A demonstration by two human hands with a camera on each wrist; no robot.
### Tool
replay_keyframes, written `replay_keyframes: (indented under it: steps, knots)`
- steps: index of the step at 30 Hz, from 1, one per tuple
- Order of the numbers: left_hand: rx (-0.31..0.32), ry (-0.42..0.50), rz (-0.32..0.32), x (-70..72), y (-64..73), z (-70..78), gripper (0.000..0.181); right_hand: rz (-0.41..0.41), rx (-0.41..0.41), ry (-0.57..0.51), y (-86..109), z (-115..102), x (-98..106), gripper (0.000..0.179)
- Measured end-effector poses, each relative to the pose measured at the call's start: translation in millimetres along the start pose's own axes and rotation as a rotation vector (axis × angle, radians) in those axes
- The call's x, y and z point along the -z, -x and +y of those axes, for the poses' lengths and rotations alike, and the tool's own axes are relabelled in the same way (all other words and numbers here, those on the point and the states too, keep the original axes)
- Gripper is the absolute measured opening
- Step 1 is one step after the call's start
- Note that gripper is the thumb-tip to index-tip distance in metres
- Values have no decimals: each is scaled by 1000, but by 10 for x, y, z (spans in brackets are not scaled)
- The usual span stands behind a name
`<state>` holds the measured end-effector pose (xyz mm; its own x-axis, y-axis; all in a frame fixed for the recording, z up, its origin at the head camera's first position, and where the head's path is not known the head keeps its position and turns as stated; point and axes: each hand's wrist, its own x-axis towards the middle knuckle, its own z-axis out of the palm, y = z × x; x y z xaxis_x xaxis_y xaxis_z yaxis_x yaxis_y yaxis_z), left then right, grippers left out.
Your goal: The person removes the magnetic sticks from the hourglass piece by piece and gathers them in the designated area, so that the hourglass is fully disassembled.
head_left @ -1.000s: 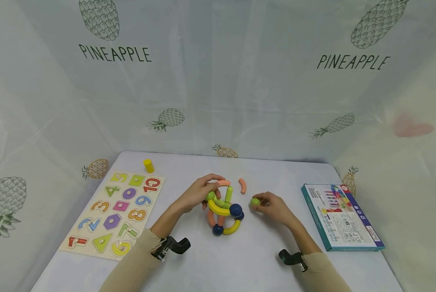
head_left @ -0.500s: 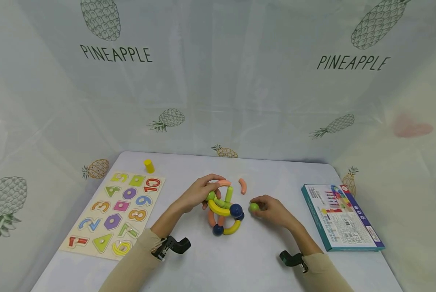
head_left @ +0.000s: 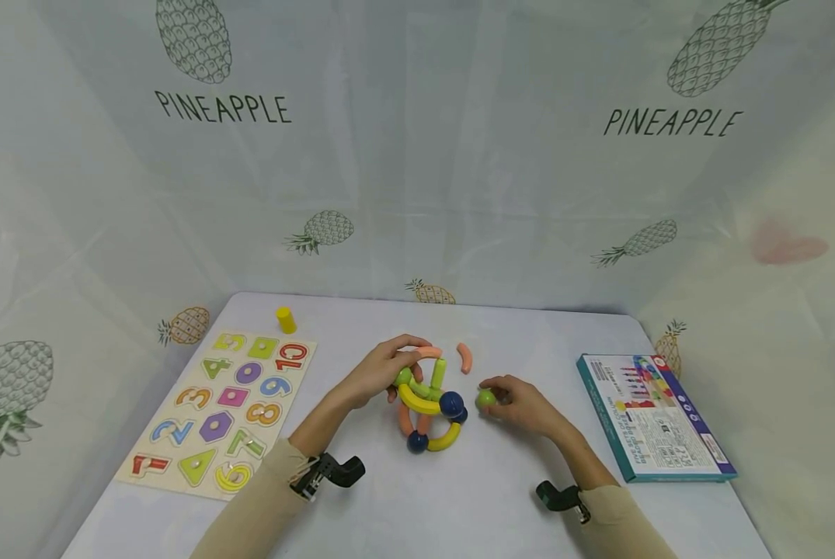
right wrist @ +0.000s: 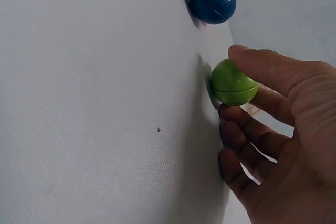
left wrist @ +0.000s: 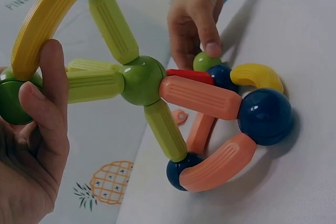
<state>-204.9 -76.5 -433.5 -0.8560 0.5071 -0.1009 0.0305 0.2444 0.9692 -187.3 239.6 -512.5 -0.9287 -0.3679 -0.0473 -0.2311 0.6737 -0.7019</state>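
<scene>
My left hand grips a magnetic stick-and-ball structure by a green ball and the end of a yellow curved stick. Green, coral, red and yellow sticks join its green and blue balls; a central green ball links several sticks. To its right, my right hand pinches a loose green ball between thumb and fingers, at the table surface. That ball is apart from the structure's nearest blue ball. A coral stick shows by my left fingertips; whether they touch it I cannot tell.
A loose coral curved stick lies behind the structure. At the left is a number puzzle board, with a yellow cylinder beyond it. A flat teal-edged box lies at the right. A pineapple-print curtain hangs behind the table.
My right hand has shifted the loose green ball slightly toward me and to the left, then stayed nearly still. The left hand and the structure have kept their place.
</scene>
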Motion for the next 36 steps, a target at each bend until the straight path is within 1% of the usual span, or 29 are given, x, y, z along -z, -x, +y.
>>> replay_keyframes:
  steps: [5, 15, 17, 19, 23, 26, 31, 36]
  knots:
    - [0, -7, 4, -5, -2, -1, 34, -4, -6, 2, 12, 3, 3, 46]
    - [2, -17, 8, -6, 0, -11, 32, -7, -8, -3, 10, -3, 12, 47]
    - [2, -17, 8, -5, -3, -15, 32, 6, -7, 1, 10, -14, 23, 48]
    - [0, -16, 7, -4, -4, -15, 32, 37, -7, -3, 8, -47, 54, 48]
    - [-2, -15, 3, -2, -7, -14, 32, 119, 18, -41, -16, -236, 139, 48]
    - [-1, -17, 0, 0, -9, -20, 32, 140, 72, -101, -60, -450, 166, 46]
    - [-8, -21, 2, 7, -7, -28, 32, 94, 143, -203, -144, -744, 82, 36]
    - [-13, -21, 0, 4, -12, -19, 32, 62, 150, -232, -223, -861, -65, 35]
